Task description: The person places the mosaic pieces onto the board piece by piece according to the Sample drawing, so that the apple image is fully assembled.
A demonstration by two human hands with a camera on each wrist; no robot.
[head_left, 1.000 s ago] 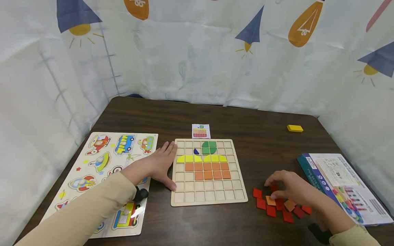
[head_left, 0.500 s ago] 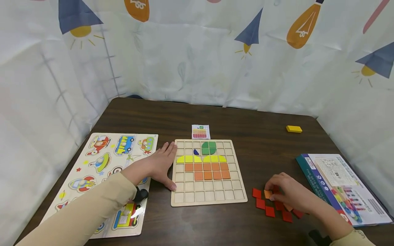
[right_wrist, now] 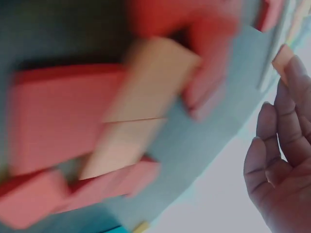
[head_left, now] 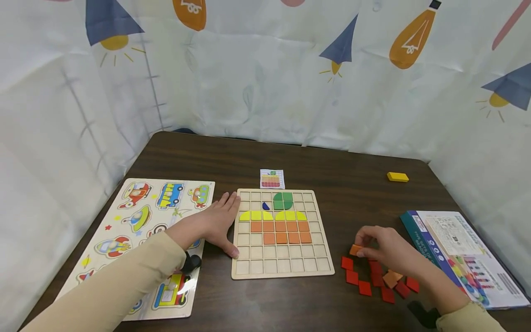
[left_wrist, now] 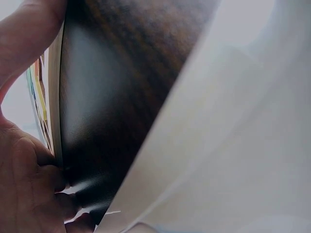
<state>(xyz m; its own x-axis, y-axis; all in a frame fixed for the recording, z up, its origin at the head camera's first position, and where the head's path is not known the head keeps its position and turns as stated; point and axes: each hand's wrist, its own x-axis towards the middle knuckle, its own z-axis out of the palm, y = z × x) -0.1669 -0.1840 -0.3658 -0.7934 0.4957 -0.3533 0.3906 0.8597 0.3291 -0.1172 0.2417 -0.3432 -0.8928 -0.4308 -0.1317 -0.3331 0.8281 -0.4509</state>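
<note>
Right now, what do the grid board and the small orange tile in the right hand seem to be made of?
The grid board looks like pale unfinished wood: a light tan, matte frame and dividers. The orange tile, pinched by the right hand, seems to be painted wood: a flat, opaque colour on top, and the right wrist view shows a pale bare side. Plastic cannot be excluded.

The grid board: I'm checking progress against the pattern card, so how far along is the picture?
Done: green, blue, yellow and two orange rows sit in the grid board. In hand: the right hand pinches an orange tile above the loose tiles; the left hand steadies the board's edge. Left: the lower rows are empty, and the red tiles are unplaced.
</note>
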